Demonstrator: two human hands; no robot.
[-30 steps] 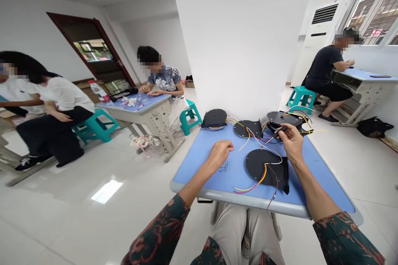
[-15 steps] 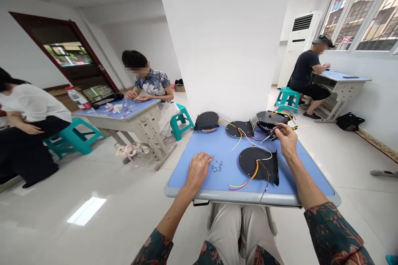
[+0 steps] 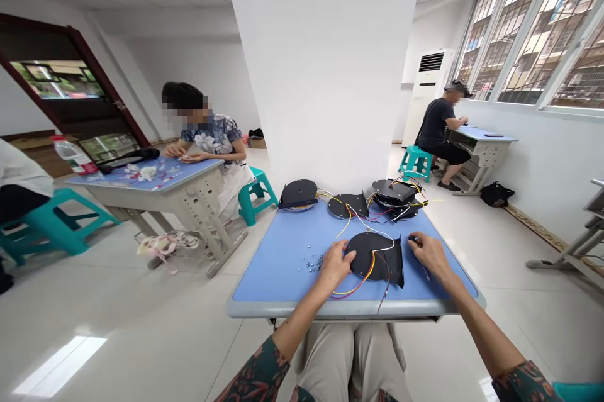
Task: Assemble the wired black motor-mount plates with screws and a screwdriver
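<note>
A black round fan housing (image 3: 365,245) with yellow, red and white wires lies near the front of the blue table (image 3: 283,245). My left hand (image 3: 336,265) rests on its left rim with fingers curled together; what they pinch is too small to tell. My right hand (image 3: 428,255) sits just right of the housing, closed on a small black-handled screwdriver (image 3: 415,240) held low over the table. Several small silver screws (image 3: 310,262) lie loose left of my left hand.
More black housings stand at the table's far edge: one at the left (image 3: 298,192), one in the middle (image 3: 348,205), a wired stack at the right (image 3: 396,194). A white pillar (image 3: 321,62) rises behind. Seated people work at a left table (image 3: 207,131) and a right desk (image 3: 441,125).
My left hand left the screws and moved right onto the housing's rim. My right hand came down from the far stack to the table beside the housing. The view swung left and up.
</note>
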